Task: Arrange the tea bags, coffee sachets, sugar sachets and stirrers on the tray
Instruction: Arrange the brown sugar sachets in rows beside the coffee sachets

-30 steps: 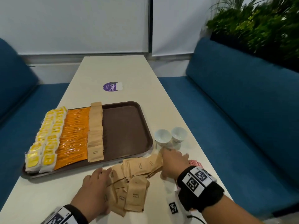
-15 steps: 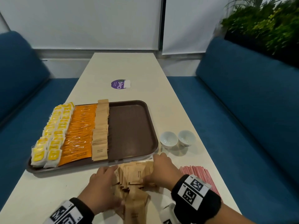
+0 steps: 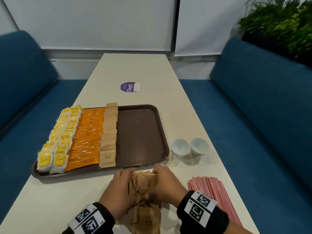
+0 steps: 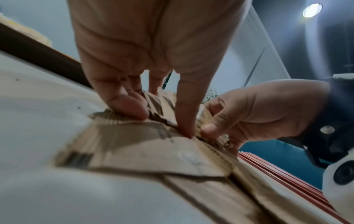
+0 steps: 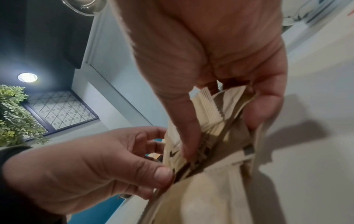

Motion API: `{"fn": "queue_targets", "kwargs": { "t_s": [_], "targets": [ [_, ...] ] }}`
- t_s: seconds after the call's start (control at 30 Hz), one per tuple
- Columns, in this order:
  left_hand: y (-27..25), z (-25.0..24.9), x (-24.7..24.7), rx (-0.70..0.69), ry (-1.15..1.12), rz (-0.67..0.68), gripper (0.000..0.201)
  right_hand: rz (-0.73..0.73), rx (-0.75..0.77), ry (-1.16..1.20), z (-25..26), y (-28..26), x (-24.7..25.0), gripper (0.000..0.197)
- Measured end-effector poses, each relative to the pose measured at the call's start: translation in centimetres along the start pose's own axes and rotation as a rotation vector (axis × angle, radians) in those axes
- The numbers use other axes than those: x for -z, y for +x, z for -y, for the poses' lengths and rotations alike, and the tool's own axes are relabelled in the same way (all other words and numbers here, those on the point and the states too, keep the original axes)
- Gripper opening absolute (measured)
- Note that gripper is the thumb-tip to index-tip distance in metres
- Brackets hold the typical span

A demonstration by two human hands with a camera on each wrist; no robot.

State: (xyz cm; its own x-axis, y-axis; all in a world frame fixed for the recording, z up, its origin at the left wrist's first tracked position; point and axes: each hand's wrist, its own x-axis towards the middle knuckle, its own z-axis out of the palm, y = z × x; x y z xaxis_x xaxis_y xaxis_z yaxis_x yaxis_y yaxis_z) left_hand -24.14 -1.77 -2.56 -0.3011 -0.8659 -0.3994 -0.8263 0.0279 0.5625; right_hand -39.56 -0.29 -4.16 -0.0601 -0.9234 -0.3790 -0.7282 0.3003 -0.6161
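Observation:
A brown tray [image 3: 143,132] holds yellow tea bags [image 3: 59,141] at its left, orange coffee sachets [image 3: 86,137] beside them, then a row of brown sugar sachets [image 3: 108,137]. Its right half is bare. Just in front of the tray, my left hand [image 3: 125,183] and right hand [image 3: 162,179] squeeze an upright bundle of loose sugar sachets [image 3: 145,183] from both sides. In the right wrist view my right thumb and fingers hold the stacked sachets [image 5: 208,109] while the left hand [image 5: 86,166] pinches their edges. More sachets [image 3: 148,218] lie flat under my wrists. Red-and-white stirrers [image 3: 212,196] lie to the right.
Two small white cups [image 3: 190,148] stand right of the tray, close to my right hand. A purple round sticker [image 3: 129,86] lies farther up the long white table [image 3: 50,200]. Blue benches flank the table, with a plant at the back right.
My two hands have drawn together, gathering the scattered sugar sachets into one bundle in front of the tray. The head view has shifted slightly, so the stirrers now show fully.

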Motion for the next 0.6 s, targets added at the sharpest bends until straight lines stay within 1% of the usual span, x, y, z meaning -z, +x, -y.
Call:
{"fn": "queue_targets", "kwargs": {
  "t_s": [0.13,0.2,0.23,0.43,0.53,0.6],
  "targets": [
    [0.1,0.0,-0.2,-0.104,-0.102,-0.063,0.064,-0.003,0.074,0.204,0.2,-0.3,0.2,0.040],
    [0.1,-0.2,-0.4,-0.134,-0.144,-0.078,0.054,-0.019,0.099,0.259,0.4,-0.4,0.1,0.037],
    [0.1,-0.2,-0.5,-0.145,-0.163,-0.083,0.051,-0.026,0.111,0.281,0.4,-0.4,0.0,0.036],
    [-0.2,0.2,0.2,-0.185,-0.301,-0.103,0.068,-0.044,0.171,0.380,0.6,-0.7,1.0,0.028],
    [-0.5,0.3,1.3,-0.222,-0.397,-0.136,0.069,-0.020,0.209,0.443,1.2,-0.9,1.8,0.028],
    [-0.7,0.5,2.0,-0.263,-0.442,-0.184,0.066,0.013,0.235,0.497,2.0,-1.2,2.4,0.029]
  ]
}}
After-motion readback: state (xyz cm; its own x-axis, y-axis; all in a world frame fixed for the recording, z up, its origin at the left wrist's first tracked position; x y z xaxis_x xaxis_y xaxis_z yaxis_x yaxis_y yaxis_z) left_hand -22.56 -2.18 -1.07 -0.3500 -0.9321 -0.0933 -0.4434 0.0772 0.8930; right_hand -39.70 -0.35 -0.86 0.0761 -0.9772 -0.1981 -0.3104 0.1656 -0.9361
